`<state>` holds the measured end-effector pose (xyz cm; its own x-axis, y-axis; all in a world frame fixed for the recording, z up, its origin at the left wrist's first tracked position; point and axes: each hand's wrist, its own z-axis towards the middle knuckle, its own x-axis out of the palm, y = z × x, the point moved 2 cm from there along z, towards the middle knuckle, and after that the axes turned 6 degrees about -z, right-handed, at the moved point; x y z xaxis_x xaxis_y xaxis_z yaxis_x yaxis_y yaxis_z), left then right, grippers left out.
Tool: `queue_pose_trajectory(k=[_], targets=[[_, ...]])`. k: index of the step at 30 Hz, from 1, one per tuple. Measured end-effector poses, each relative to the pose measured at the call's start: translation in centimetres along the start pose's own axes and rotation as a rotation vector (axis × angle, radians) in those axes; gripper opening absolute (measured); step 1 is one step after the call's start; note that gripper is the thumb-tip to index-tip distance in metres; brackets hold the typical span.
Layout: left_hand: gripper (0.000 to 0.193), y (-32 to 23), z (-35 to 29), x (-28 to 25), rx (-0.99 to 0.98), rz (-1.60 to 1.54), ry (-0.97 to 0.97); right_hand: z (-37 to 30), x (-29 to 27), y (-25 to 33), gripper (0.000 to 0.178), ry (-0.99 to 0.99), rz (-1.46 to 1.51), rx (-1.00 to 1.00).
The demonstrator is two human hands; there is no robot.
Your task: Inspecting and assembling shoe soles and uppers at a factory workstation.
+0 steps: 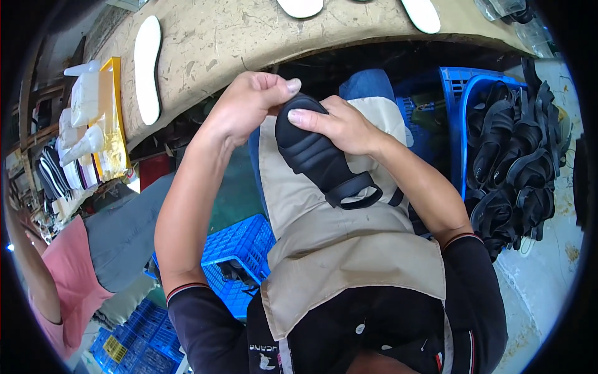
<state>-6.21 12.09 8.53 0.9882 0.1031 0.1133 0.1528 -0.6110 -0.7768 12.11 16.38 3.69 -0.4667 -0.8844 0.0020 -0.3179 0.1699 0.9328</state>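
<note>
A black sandal (306,153) with broad folded bands and a heel strap is held over my lap, its toe end up and its strap end toward me. My right hand (346,128) is closed around the toe part, with the thumb pressed flat on top and the fingers behind it. At the toe's left edge, my left hand (252,103) has its fingers curled and its thumb by the tip. Those left fingertips are partly hidden behind the sandal. Beneath the sandal lies a beige apron (361,255) covering my lap.
A worn workbench (212,56) curves across the front, with white insoles (147,68) on it. At right, a blue basket (460,124) borders a heap of black sandals (514,143). A blue crate (240,249) stands at left, near a person in pink (75,274).
</note>
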Motion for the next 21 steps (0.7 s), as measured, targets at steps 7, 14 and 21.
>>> queue_pose_trajectory(k=[7,14,21], targets=[[0.033,-0.9,-4.1,1.3,0.230,0.242,-0.361,-0.8,-0.6,2.5,0.052,-0.466,-0.396,0.018],[0.036,7.4,-3.6,0.6,0.286,-0.065,-0.375,-0.3,2.6,1.8,0.036,-0.528,-0.296,-0.471],[0.035,10.1,-1.2,1.9,0.409,-0.378,-0.355,-1.6,1.1,0.6,0.032,-0.346,-0.322,-0.556]])
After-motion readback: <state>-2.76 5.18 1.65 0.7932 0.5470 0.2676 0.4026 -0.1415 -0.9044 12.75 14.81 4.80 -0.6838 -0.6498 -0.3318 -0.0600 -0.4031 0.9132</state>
